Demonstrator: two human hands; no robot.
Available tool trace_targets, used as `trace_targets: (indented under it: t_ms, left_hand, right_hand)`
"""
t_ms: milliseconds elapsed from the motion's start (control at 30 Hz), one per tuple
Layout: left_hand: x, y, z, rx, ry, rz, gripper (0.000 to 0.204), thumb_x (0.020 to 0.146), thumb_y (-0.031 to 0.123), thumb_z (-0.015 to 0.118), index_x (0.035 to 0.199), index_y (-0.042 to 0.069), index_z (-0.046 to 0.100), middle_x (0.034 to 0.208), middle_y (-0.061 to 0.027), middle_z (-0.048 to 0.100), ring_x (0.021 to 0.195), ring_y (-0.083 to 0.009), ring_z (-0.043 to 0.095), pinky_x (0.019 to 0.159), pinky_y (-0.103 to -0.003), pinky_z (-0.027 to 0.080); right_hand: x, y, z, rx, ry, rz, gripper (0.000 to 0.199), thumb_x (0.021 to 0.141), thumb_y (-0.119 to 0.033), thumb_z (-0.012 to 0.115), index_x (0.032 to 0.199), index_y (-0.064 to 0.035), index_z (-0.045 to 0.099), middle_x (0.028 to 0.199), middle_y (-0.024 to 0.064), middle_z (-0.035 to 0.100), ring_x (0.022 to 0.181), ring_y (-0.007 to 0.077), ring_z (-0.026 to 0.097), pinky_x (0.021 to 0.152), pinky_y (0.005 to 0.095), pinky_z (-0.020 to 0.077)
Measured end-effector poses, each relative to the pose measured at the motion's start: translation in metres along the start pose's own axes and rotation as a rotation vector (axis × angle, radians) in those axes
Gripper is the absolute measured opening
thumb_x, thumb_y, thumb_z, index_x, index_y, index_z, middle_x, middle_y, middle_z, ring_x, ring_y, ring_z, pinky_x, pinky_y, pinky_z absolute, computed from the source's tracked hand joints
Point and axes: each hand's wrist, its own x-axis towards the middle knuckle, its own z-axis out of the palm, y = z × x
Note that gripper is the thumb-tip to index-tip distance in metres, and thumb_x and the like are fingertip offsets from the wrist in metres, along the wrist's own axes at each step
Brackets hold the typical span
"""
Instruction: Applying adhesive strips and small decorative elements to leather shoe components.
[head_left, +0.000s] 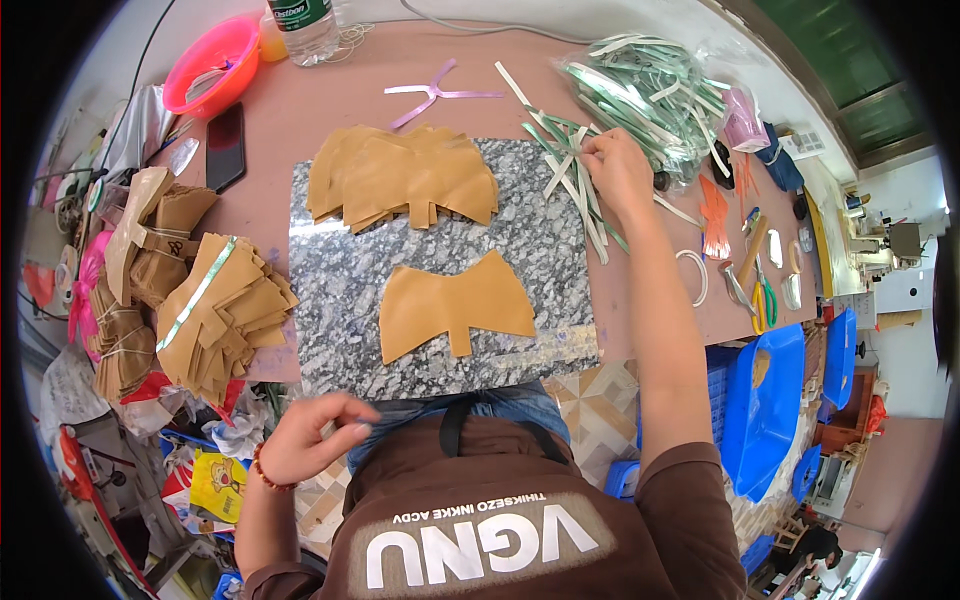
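Note:
My right hand reaches to the far right, its fingertips pinched on the loose pile of green-and-white strips; exactly which strip is between them is hard to make out. Nearer to me, my left hand hovers off the front left corner of the speckled stone slab, thumb and fingers apart and holding nothing. One tan leather piece with a narrow tab lies flat on the slab. Behind it is a fanned stack of similar tan leather pieces.
Bundled tan pieces crowd the table's left side, beside a dark phone and a pink bowl. A purple strip cross lies at the back. Right are a bag of strips, pliers and a blue bin.

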Motion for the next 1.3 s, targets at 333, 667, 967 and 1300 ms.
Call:
trace_targets:
  t_ms: [333, 667, 967, 1300]
  left_hand:
    - [0.111, 0.066, 0.047, -0.387, 0.412, 0.469, 0.015, 0.094, 0.006, 0.065, 0.107, -0.002, 0.069, 0.094, -0.0046, 0.067, 0.086, -0.0101, 0.063, 0.079, -0.024, 0.051]
    - [0.11, 0.045, 0.06, -0.751, 0.4, 0.267, 0.012, 0.095, 0.008, 0.066, 0.101, -0.002, 0.069, 0.084, 0.0013, 0.068, 0.072, -0.0025, 0.06, 0.063, -0.019, 0.049]
    - [0.091, 0.044, 0.066, -0.443, 0.359, 0.181, 0.009, 0.093, 0.005, 0.066, 0.097, -0.003, 0.069, 0.084, -0.0001, 0.069, 0.074, -0.0032, 0.063, 0.066, -0.02, 0.052]
    - [0.087, 0.034, 0.06, -0.126, 0.439, 0.39, 0.017, 0.09, 0.004, 0.068, 0.107, 0.001, 0.069, 0.091, -0.0093, 0.071, 0.077, -0.0153, 0.069, 0.072, -0.027, 0.054]
  right_hand:
    - [-0.083, -0.119, -0.049, 0.88, -0.108, 0.145, 0.004, 0.092, -0.006, 0.066, 0.09, -0.0034, 0.063, 0.085, 0.0008, 0.065, 0.076, 0.009, 0.06, 0.07, 0.0248, 0.0468]
    - [-0.154, -0.158, -0.044, 1.079, -0.35, 0.131, 0.009, 0.089, -0.003, 0.07, 0.097, -0.0015, 0.068, 0.091, 0.006, 0.068, 0.074, 0.0098, 0.064, 0.065, 0.0242, 0.0517]
    - [-0.153, -0.157, -0.046, 0.909, -0.341, -0.041, 0.011, 0.088, -0.006, 0.07, 0.097, -0.0024, 0.066, 0.088, 0.0091, 0.067, 0.072, 0.0175, 0.066, 0.064, 0.0294, 0.0519]
    - [-0.047, -0.025, -0.084, 0.176, -0.247, 0.168, 0.011, 0.088, -0.01, 0.065, 0.096, -0.0024, 0.068, 0.082, 0.0089, 0.068, 0.074, 0.0208, 0.066, 0.07, 0.0329, 0.0505]
